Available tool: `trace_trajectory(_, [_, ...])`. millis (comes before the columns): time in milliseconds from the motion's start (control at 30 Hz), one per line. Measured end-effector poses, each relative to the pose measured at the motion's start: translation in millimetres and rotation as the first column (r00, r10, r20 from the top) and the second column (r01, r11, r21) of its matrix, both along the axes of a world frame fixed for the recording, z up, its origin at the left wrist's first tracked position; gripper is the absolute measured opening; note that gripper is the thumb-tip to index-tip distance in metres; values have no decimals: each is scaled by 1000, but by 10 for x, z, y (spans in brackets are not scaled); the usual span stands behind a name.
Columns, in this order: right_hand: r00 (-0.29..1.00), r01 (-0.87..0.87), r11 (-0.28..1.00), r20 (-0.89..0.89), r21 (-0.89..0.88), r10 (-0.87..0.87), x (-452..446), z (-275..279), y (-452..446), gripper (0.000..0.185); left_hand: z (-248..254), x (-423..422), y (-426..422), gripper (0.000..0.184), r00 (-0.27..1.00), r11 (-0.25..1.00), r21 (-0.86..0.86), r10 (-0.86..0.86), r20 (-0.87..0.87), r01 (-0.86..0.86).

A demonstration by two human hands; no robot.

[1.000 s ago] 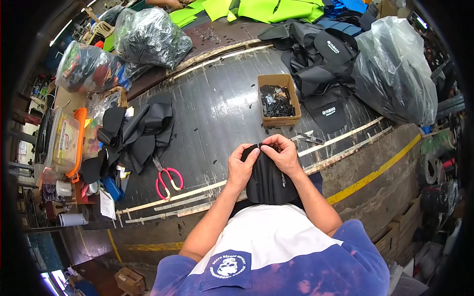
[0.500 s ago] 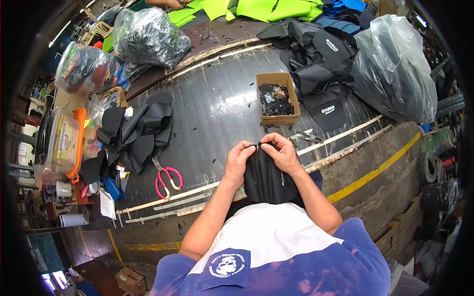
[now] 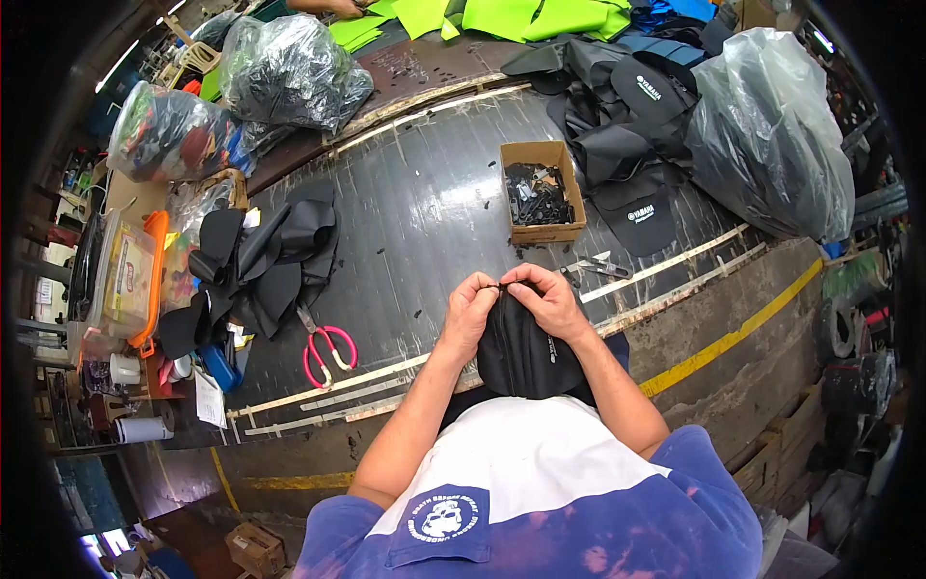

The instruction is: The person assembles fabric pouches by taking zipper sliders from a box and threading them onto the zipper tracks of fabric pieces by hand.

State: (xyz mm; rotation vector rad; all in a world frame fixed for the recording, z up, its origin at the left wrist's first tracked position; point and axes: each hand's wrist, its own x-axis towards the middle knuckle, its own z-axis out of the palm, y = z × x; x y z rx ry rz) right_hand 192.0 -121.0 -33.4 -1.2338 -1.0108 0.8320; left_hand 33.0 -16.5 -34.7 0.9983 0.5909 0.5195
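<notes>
A black zippered fabric pouch (image 3: 521, 352) rests against my body at the table's front edge, with a zipper pull hanging on its right side. My left hand (image 3: 471, 311) is closed, thumb and fingers pinching the pouch's top end. Opposite it, my right hand (image 3: 548, 301) pinches the same end, the fingertips of both hands nearly touching. Whatever small part lies between the fingertips is mostly hidden. Just beyond my right hand is a knife-like metal tool (image 3: 606, 267). A cardboard box (image 3: 548, 234) of small black and metal pieces stands farther back.
Pink-handled scissors (image 3: 331, 357) lie left, beside a pile of black fabric pieces (image 3: 265, 256). More black pieces (image 3: 617, 145), some printed, and a large plastic bag (image 3: 772, 145) are at right. Across the table, another person's hand (image 3: 338, 8) is near green sheets (image 3: 540, 19).
My fingertips have shifted slightly, and the right hand's fingers have drawn in closer to the left at the pouch's top end. The rest looks the same.
</notes>
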Motion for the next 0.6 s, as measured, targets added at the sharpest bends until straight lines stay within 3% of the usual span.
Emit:
trace_trajectory(267, [998, -52, 998, 30, -37, 53, 26, 54, -2, 17, 22, -15, 4, 8, 999, 1000, 11, 6, -41, -6])
trace_trajectory(367, [1000, -9, 1000, -6, -12, 9, -5, 9, 1, 17, 240, -77, 38, 12, 997, 988, -150, -36, -71, 25])
trace_trajectory(500, [982, 29, 999, -187, -34, -35, -49, 2, 2, 18, 295, -137, 20, 18, 972, 995, -69, -90, -215, 77])
trace_trajectory(600, [992, 24, 1000, -124, -4, -24, -22, -36, 12, 19, 266, -130, 3, 18, 975, 996, -68, -69, -211, 56])
